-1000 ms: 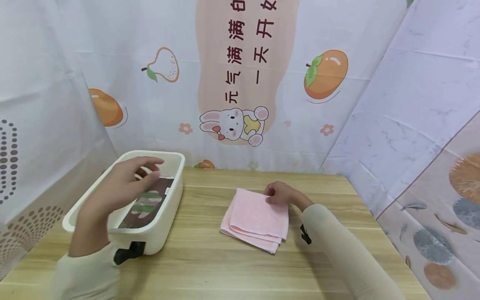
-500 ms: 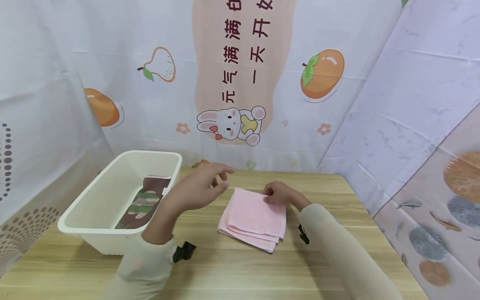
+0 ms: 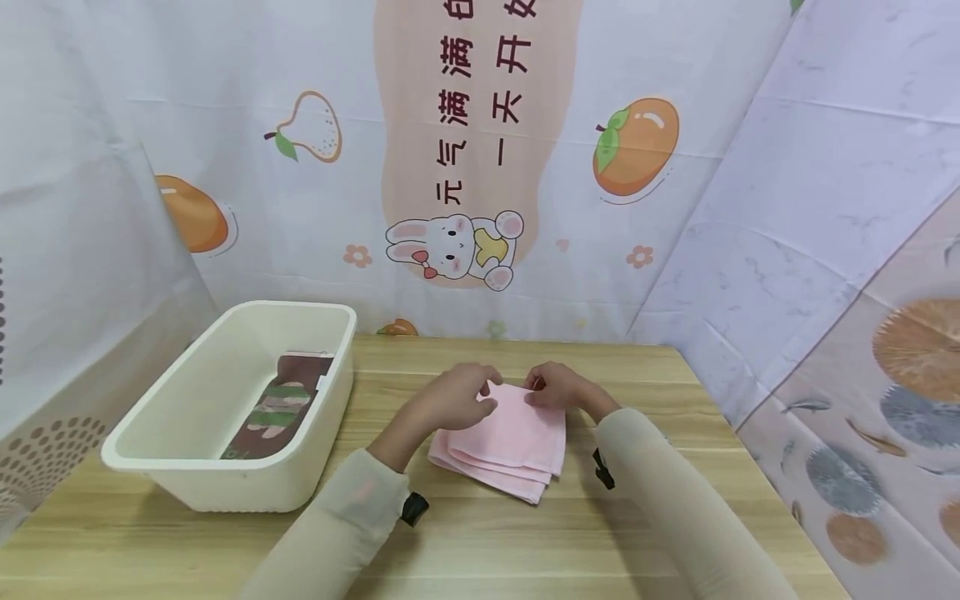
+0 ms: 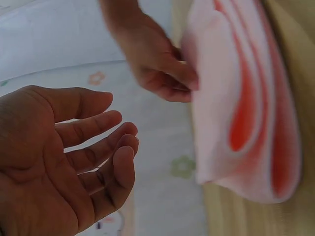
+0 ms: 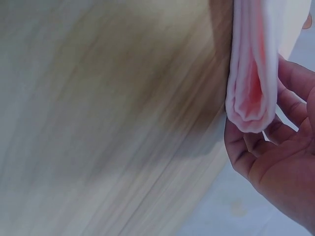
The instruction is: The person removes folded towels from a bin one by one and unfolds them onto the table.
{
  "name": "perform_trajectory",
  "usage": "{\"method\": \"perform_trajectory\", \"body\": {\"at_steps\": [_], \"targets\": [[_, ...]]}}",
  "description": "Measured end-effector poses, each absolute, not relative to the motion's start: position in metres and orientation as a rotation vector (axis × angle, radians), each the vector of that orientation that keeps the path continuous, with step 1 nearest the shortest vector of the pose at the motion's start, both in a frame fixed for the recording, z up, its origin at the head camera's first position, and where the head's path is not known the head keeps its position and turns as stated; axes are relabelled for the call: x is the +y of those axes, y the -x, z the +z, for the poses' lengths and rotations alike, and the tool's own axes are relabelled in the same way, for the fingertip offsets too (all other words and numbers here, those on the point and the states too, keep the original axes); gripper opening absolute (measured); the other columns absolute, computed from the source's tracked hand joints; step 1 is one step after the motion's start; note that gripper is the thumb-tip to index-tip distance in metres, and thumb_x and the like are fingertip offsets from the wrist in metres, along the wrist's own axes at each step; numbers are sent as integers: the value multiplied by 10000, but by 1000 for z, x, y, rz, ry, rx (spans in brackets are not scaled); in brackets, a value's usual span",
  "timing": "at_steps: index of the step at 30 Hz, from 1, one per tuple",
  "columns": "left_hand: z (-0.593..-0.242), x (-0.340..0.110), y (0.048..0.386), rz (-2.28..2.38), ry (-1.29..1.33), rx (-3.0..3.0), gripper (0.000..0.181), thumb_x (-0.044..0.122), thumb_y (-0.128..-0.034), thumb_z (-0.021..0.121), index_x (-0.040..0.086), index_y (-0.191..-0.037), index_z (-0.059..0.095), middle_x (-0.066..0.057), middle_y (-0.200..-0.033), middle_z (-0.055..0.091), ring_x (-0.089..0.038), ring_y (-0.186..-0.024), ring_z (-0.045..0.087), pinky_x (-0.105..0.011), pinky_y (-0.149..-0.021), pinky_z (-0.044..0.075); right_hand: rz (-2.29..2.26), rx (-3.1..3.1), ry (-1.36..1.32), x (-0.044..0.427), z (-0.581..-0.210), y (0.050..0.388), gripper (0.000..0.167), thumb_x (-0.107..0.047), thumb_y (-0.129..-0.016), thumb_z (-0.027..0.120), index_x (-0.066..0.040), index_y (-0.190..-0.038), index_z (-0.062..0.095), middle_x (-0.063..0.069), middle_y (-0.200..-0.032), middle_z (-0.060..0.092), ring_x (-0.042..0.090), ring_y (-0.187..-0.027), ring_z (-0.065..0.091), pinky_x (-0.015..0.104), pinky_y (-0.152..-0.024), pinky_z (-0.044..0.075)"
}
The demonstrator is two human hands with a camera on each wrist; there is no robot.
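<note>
A pink towel (image 3: 517,437), folded into a square of several layers, lies on the wooden table. My right hand (image 3: 558,387) grips its far right corner; in the right wrist view, thumb and fingers (image 5: 238,147) sit on either side of the folded edge (image 5: 251,98). Over the towel's left part hovers my left hand (image 3: 457,398), its fingers loosely bent. Seen from the left wrist, that hand (image 4: 64,157) holds nothing and stays apart from the towel (image 4: 216,98).
A white plastic basin (image 3: 225,463) stands on the left of the table (image 3: 570,542). Inside it lies a brown cloth item (image 3: 277,412) with green and pinkish patches. Printed curtains (image 3: 300,250) hang behind the table and along both sides.
My left hand has moved right and down, from above the basin to just over the towel. The right hand keeps its hold on the towel's corner. The view has shifted slightly.
</note>
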State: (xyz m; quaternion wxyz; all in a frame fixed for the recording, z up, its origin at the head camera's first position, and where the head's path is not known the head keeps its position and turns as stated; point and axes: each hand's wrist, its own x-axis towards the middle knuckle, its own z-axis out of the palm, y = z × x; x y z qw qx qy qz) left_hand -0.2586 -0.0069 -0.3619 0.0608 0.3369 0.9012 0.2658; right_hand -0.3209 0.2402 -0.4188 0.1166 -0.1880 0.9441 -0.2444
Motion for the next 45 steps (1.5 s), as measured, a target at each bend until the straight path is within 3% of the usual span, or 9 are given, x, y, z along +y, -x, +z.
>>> {"method": "perform_trajectory", "body": {"at_steps": [9,16,19,23,25,31,36,40,45], "targets": [[-404,-13,274,816,-770,2750,373,88,-909,706,-25,-1258,638,-161,-1084,687,-301,-1034,652,-443,-890,540,-693,2761,588,245,-419,320,108,-98,-943,724,-39,-1032,712,60,-969,697,187,-918,626,374,-859,537],[-414,-22,274,826,-633,2714,663,86,-784,841,-78,-1361,556,-257,-1358,573,-352,-1248,546,-477,-1064,457,-671,2735,664,253,-418,315,103,-67,-946,701,-51,-1047,713,42,-975,690,176,-940,621,371,-871,531],[-417,-26,273,877,-559,2654,716,21,-763,830,-66,-1398,511,-235,-1255,612,-322,-1069,607,-428,-877,542,-655,2723,669,256,-417,312,108,-73,-943,698,-60,-1049,713,35,-972,687,172,-938,619,365,-862,528],[-419,-28,274,946,-479,2569,641,-91,-767,735,-38,-1364,508,-151,-1004,614,-258,-792,597,-291,-555,488,-641,2714,652,259,-414,307,116,-84,-945,700,-78,-1061,708,33,-981,681,173,-944,615,368,-863,524],[-418,-29,275,953,-463,2557,602,-122,-760,686,-29,-1333,528,-132,-978,592,-239,-792,574,-256,-518,450,-638,2707,643,261,-414,305,123,-89,-949,701,-84,-1071,707,33,-987,678,174,-947,613,370,-864,522],[-421,-30,282,915,-491,2644,527,-148,-742,585,1,-1247,614,-118,-1036,631,-252,-902,585,-306,-657,501,-654,2687,642,264,-416,292,127,-99,-945,711,-75,-1066,680,27,-964,655,155,-898,598,323,-802,518],[-427,-29,290,899,-506,2726,434,-166,-789,554,12,-1168,668,-112,-1033,651,-241,-914,606,-367,-801,544,-814,2573,497,261,-415,271,172,-81,-939,723,-57,-1065,608,55,-882,613,140,-722,575,285,-642,491],[-431,-29,295,933,-522,2756,366,-161,-824,550,14,-1109,698,-103,-981,640,-237,-881,597,-371,-786,542,-943,2463,377,258,-415,255,215,-62,-949,716,-39,-1092,558,79,-794,588,148,-583,544,274,-544,459],[-431,-32,296,966,-520,2775,210,-71,-897,620,21,-1067,704,-95,-967,639,-231,-880,595,-366,-779,539,-988,2461,359,253,-416,248,229,-42,-947,713,-22,-1104,546,80,-765,580,154,-538,537,282,-496,474]]}}
